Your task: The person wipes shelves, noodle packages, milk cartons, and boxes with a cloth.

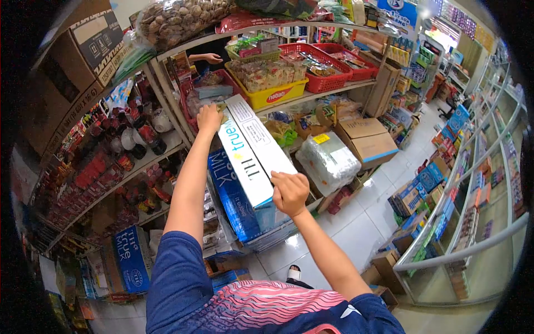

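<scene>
A long white TH true MILK carton point(253, 146) lies in front of me, its printed face up. My left hand point(209, 118) is closed on its far left corner. At the near right end, my right hand point(290, 193) has its fingers curled over the edge. Directly below is a blue milk carton point(236, 203), partly covered by the white one. To the right of the cartons sits a plastic-wrapped grey pack point(328, 161) with a yellow label.
Red baskets point(317, 75) and a yellow basket point(272, 97) of packets fill the shelf ahead. Another person's hand point(212, 58) shows behind it. A brown cardboard box point(366, 139) stands right of the pack. Glass display cases point(467, 234) line the right side; stocked shelves point(161, 149) stand left.
</scene>
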`<action>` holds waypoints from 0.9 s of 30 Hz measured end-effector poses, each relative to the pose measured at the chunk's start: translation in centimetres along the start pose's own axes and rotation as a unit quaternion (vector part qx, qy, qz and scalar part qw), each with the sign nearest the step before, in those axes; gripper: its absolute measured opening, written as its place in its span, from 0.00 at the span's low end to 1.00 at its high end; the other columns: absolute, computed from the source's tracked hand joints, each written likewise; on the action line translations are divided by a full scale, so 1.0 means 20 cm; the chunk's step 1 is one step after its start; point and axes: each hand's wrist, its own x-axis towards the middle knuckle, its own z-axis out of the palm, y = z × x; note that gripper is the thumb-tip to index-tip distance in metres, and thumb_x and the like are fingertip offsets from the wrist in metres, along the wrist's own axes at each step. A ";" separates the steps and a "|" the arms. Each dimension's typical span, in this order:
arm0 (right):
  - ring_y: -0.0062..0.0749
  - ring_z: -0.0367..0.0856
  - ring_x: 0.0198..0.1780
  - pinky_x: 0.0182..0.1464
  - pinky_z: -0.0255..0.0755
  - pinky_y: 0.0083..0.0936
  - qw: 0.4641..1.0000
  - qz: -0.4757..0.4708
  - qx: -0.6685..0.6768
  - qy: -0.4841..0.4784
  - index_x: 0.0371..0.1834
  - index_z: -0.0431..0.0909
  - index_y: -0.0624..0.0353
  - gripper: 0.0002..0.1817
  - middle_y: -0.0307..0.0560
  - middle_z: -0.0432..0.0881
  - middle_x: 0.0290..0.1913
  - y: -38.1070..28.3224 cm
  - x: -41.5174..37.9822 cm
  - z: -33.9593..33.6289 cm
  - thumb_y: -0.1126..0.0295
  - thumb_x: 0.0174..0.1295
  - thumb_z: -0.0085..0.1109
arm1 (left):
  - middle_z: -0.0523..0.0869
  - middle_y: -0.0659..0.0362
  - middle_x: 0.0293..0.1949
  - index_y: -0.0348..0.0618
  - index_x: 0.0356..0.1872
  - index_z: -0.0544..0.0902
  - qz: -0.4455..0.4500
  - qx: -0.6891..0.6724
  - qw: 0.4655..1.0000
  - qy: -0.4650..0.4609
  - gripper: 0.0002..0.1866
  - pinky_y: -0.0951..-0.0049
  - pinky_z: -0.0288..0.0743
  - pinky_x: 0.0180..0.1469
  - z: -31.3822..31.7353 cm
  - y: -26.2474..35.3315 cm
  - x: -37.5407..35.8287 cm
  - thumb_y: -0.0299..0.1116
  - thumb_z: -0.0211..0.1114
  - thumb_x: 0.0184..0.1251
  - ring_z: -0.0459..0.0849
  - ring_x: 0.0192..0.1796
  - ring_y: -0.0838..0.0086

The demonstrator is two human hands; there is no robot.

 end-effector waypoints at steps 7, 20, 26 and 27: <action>0.24 0.78 0.34 0.40 0.63 0.24 1.000 -0.011 0.006 0.004 0.26 0.77 0.54 0.08 0.37 0.81 0.36 0.02 -0.01 0.00 0.68 0.45 0.49 | 0.79 0.47 0.37 0.41 0.37 0.77 0.014 -0.015 1.000 -0.016 0.15 0.57 0.71 0.42 0.07 0.10 0.17 0.39 0.57 0.52 0.77 0.42 0.55; 0.24 0.76 0.30 0.36 0.62 0.25 0.999 -0.022 0.043 0.020 0.23 0.76 0.53 0.03 0.36 0.80 0.32 0.02 0.00 -0.02 0.70 0.46 0.52 | 0.76 0.48 0.33 0.38 0.35 0.75 0.183 -0.185 0.960 -0.102 0.14 0.57 0.68 0.41 -0.36 0.65 -0.67 0.36 0.55 0.49 0.75 0.38 0.54; 0.25 0.74 0.38 0.45 0.66 0.21 0.855 0.290 0.430 -0.011 0.33 0.76 0.62 0.07 0.44 0.77 0.36 0.07 0.32 -0.40 0.73 0.55 0.50 | 0.77 0.51 0.29 0.38 0.30 0.76 0.153 -0.082 0.984 -0.042 0.13 0.60 0.68 0.39 -0.45 0.58 -0.83 0.37 0.56 0.47 0.76 0.36 0.59; 0.28 0.73 0.41 0.47 0.66 0.24 0.864 0.185 0.468 0.024 0.41 0.73 0.62 0.11 0.46 0.76 0.40 0.06 0.49 -0.59 0.73 0.54 0.50 | 0.77 0.51 0.28 0.38 0.29 0.76 0.148 -0.083 0.985 -0.034 0.12 0.60 0.68 0.38 -0.44 0.58 -0.83 0.37 0.56 0.47 0.75 0.36 0.59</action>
